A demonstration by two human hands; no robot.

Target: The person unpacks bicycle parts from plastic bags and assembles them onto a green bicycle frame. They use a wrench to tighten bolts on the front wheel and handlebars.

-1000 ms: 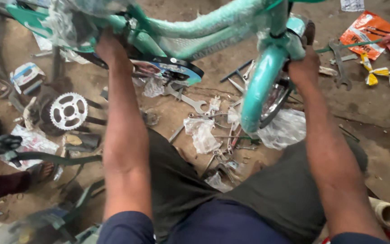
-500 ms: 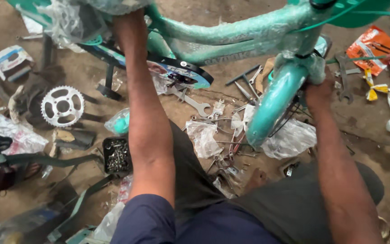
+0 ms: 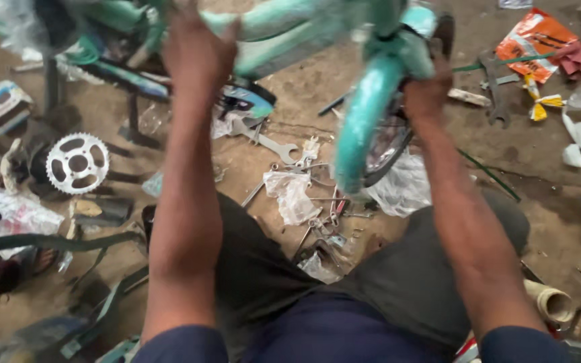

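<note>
A bare dirt floor (image 3: 290, 87) carries the clutter. A silver toothed chainring (image 3: 77, 163) lies at the left, near a small printed box (image 3: 0, 107). Spanners (image 3: 274, 142) and crumpled clear plastic wrap (image 3: 292, 195) lie in the middle. At the upper right sit an orange packet (image 3: 531, 42), a dark wrench (image 3: 495, 94) and white paper scraps (image 3: 576, 138). A cardboard tube (image 3: 549, 301) lies at the lower right.

Just one view here, a head-worn cam looking steeply down past the person's own arms and lap at the dirt floor (image 3: 290, 101). It sits pretty close, forearms filling the frame's middle. The top of the frame is blurry.
</note>
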